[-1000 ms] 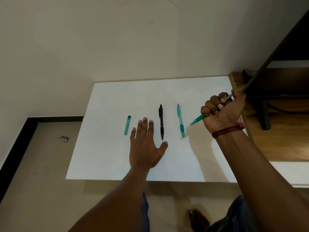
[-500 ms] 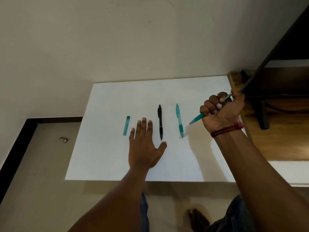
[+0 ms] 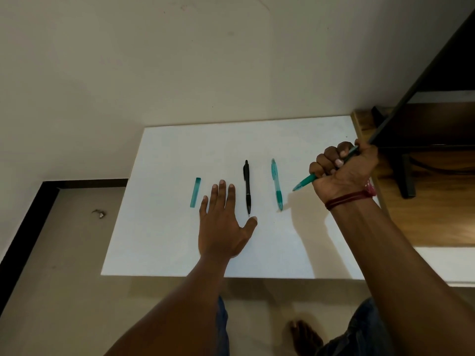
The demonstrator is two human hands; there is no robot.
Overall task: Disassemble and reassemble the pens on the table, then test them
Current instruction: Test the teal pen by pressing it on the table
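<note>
Beige floor (image 3: 51, 291) fills the left side. A small scrap of debris (image 3: 99, 214) lies on it near a black skirting strip (image 3: 28, 227). Next comes the white desk (image 3: 159, 240), set against the wall.

Leftmost on the desk lies a short translucent teal pen piece (image 3: 195, 192); whether it is a cap or a barrel section cannot be told. Just beside it, the left grip (image 3: 223, 227) rests palm down on the desk. Its fingers are straight and its thumb is spread to the right, and it holds nothing.

A black pen (image 3: 247, 187) lies just past the index finger, tip toward the person. The tip ends close to the thumb tip; whether they touch cannot be told. Further right, apart from it and roughly parallel, lies a teal pen (image 3: 276, 185).

The right grip (image 3: 344, 170) is raised near the desk's right edge, fingers curled in a fist round a second teal pen (image 3: 304, 182). That pen's tip slants down and left toward the desk. A red thread band (image 3: 349, 199) circles that wrist. Beyond the desk is a wooden surface (image 3: 424, 214) carrying a dark stand (image 3: 406, 173).
</note>
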